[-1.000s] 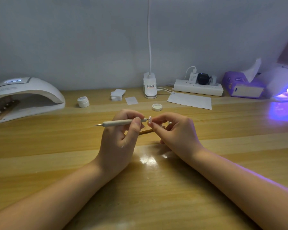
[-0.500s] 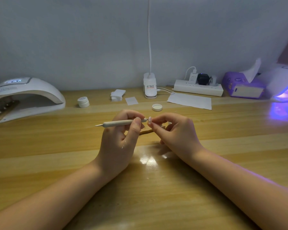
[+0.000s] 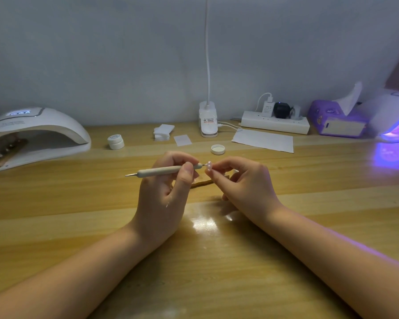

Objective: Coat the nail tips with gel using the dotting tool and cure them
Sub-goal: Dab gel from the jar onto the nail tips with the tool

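Mid-coating I'd say: left hand [image 3: 164, 192] pinches the slim beige dotting tool [image 3: 164, 170], its tip at the small pale nail tip [image 3: 209, 165] pinched by right hand [image 3: 244, 183]. Curing's not done yet.

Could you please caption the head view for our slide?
Left hand holds a dotting tool to a nail tip pinched by the right hand.

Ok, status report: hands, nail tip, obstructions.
Left hand grips dotting tool. Right hand pinches nail tip. Tool end at the tip. Nothing between them.
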Available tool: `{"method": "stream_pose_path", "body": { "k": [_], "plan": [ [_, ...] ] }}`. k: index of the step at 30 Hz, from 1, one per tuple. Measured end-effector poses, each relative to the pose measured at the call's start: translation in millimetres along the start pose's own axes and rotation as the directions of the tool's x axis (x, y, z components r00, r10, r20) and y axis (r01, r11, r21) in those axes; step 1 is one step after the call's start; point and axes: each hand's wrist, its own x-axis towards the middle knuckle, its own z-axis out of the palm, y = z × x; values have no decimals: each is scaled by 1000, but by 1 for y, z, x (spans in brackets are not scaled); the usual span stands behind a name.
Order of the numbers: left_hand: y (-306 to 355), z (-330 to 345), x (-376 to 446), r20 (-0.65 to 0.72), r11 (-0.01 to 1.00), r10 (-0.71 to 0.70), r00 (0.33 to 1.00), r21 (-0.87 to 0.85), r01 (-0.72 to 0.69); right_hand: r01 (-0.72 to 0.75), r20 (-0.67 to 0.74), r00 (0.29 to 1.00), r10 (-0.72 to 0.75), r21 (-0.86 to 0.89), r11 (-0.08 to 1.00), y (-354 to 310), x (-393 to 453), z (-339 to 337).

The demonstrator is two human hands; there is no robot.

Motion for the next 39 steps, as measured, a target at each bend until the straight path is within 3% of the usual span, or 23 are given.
{"method": "stream_pose_path", "body": {
  "k": [39],
  "plan": [
    [0, 2, -1, 33, 1000, -8, 999, 23, 8, 18, -9, 1000, -18, 0, 1000, 2, 0, 1]
  ]
}}
